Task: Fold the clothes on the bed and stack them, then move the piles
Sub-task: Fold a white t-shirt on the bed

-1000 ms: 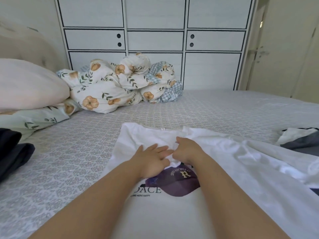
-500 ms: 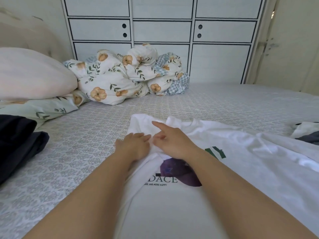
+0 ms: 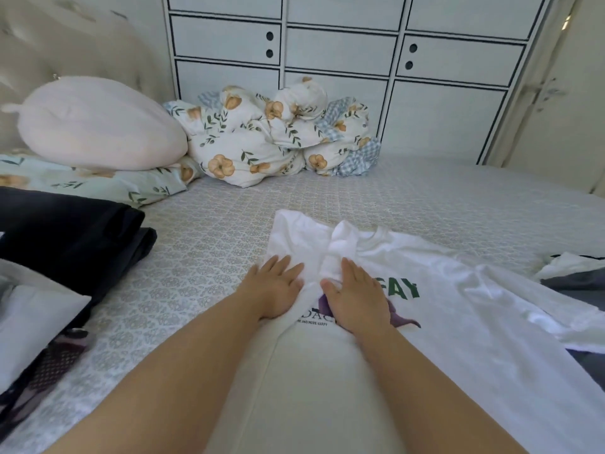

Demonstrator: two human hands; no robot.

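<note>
A white T-shirt (image 3: 458,309) with green letters and a purple print lies spread on the grey patterned bed (image 3: 209,244). Its left sleeve is folded in over the chest. My left hand (image 3: 278,283) lies flat with straight fingers on the folded left part. My right hand (image 3: 355,293) presses flat on the chest print beside it. The two hands are a little apart, with a raised crease of cloth between them. A folded dark garment (image 3: 72,231) sits at the left, and folded clothes (image 3: 29,319) with a light piece on top lie at the near left.
A pink pillow (image 3: 95,122) rests on a floral pillow (image 3: 98,185) at the far left. A bunched floral duvet (image 3: 268,136) lies against the white wardrobe (image 3: 343,77). More loose white and grey clothing (image 3: 569,273) sits at the right edge.
Both hands have opened flat and moved apart on the shirt. The left sleeve now lies folded over the chest. The view has shifted left, showing more of the dark pile.
</note>
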